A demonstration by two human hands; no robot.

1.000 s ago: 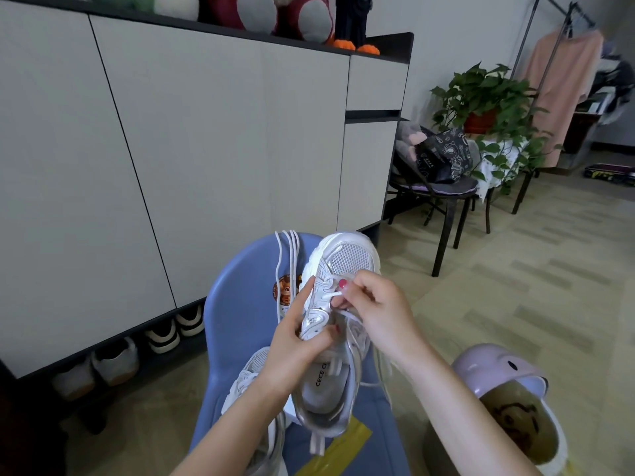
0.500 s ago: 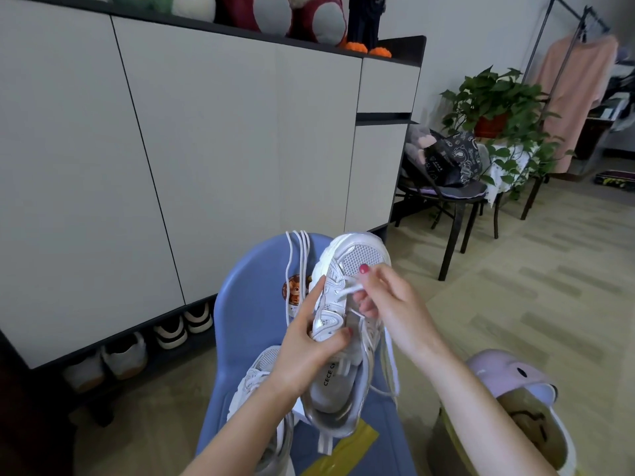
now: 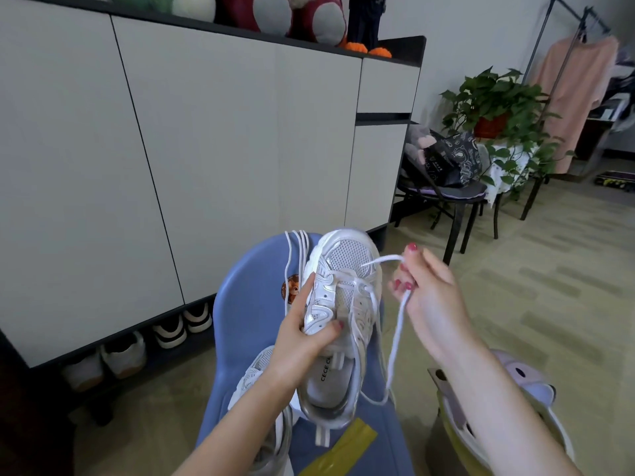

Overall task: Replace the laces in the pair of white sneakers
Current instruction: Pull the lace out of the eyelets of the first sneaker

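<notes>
My left hand (image 3: 302, 341) grips a white and silver sneaker (image 3: 343, 314) by its side, toe pointing up and away, above a blue chair (image 3: 254, 300). To the sneaker's right, my right hand (image 3: 426, 290) pinches a white lace (image 3: 398, 324) that runs taut from the eyelets near the toe and hangs down in a loop. The second white sneaker (image 3: 261, 379) lies on the chair seat beneath my left forearm, partly hidden. Spare white laces (image 3: 297, 249) hang over the chair back.
A yellow strip (image 3: 340, 448) lies on the seat. A lilac and yellow bin (image 3: 536, 400) stands at the lower right. White cabinets (image 3: 206, 149) with shoes underneath fill the left. A dark chair (image 3: 446, 194), a potted plant (image 3: 498, 108) and a clothes rack (image 3: 577, 80) stand behind.
My right hand has moved from the sneaker's eyelets out to the right, drawing the lace out of the shoe. My left hand keeps its grip on the sneaker.
</notes>
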